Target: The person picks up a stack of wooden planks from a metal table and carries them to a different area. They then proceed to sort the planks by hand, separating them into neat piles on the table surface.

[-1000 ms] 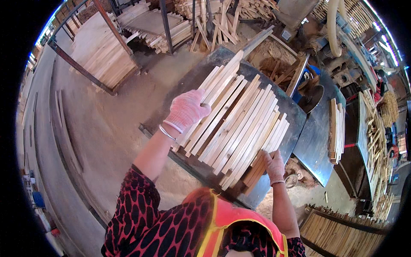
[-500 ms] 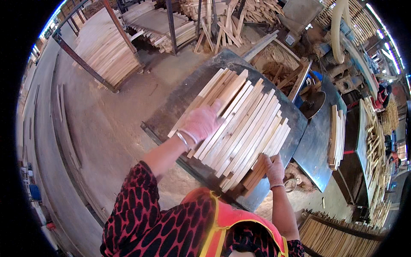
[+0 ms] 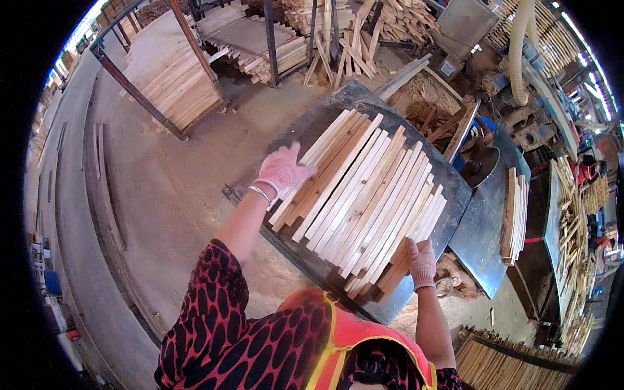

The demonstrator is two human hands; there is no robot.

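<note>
1. The dark metal surface [image 3: 453, 188] carries the wooden strips [image 3: 364, 201], laid side by side in its middle and running from near left to far right. Their near ends are uneven, so an overhanging piece could tip off the near edge if it is pulled too far.
2. The row itself could fan out or buckle if both hands press inward unevenly, since nothing visible binds it.
3. Beyond the far right of the row stands a round dark blade [image 3: 480, 168]. Whether it is turning I cannot tell from this view; if it is, a strip or glove straying there could be caught.
4. The left hand [image 3: 285, 170], gloved, is at the row's left edge, its fingers spread, gripping nothing. Pushing from that one spot could skew the outer strips.
5. The right hand [image 3: 422, 259], also gloved, rests against the near right end, by the browner strips [image 3: 395, 276]. Its fingers are partly hidden, so how tightly they close I cannot tell; a loose hold could let those pieces slide away.
6. Splinters or rough corners could snag the gloves' knit.
</note>
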